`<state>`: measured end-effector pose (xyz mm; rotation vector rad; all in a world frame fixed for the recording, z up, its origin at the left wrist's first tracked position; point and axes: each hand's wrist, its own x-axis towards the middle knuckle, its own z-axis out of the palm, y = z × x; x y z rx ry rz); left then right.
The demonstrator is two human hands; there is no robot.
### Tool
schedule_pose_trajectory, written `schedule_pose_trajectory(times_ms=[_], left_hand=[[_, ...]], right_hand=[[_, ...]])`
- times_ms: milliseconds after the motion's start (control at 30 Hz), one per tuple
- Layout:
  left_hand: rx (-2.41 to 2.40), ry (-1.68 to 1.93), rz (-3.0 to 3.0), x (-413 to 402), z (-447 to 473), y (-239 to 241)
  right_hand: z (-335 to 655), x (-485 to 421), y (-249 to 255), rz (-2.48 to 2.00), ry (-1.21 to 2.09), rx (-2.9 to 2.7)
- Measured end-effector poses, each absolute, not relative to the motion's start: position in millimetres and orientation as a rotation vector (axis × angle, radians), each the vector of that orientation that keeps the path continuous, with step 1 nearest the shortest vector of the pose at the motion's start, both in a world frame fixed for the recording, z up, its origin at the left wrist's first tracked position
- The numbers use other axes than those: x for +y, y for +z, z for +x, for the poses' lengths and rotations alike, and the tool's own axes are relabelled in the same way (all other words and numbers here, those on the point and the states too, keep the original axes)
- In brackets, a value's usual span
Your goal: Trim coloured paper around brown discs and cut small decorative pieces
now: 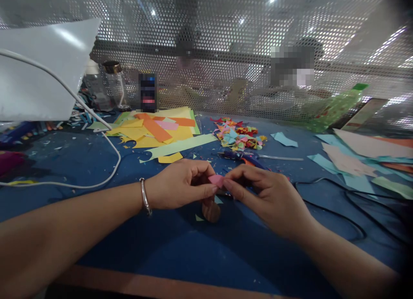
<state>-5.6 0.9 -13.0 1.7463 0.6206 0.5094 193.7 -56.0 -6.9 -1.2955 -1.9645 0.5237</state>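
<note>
Between my two hands is a small folded piece of pink paper [216, 179], held above the blue table. My left hand [183, 183], with a silver bangle at the wrist, pinches its left side between thumb and fingers. My right hand [267, 193] has thumb and index finger closed on its right end. Just below my left fingers is a round brownish object [211, 209] whose kind I cannot make out. Behind my hands lies a blue glue gun [241, 157] with a clear glue stick in line with it. Beyond it sits a pile of small colourful folded paper pieces [240, 135].
Yellow paper sheets [148, 135] and orange strips are stacked at the back left. Pale paper pieces [348, 159] and a black cable [342, 191] lie at right. A white cord [112, 174] loops at left. A perforated metal panel [219, 75] stands behind, with people beyond it.
</note>
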Motion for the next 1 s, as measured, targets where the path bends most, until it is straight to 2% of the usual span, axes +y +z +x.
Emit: schedule_pose_trajectory(times_ms=[300,467,600,1000], left_hand=[[0.618,0.525,1.778,4,-7,-5],[0.871,0.668,2.059,14,-15,-3],[0.976,0.633,2.11,17,-18,-4],[0.723,0.587,1.256,5,-3,-10]], right_hand=[[196,-55,-6,-1.276,0.552,-1.942],[198,-53,-8,-1.338,0.507,-1.872],[199,-51,-9,-1.346,0.439,-1.892],[195,-53,-16,-1.275,0.321,-2.087]])
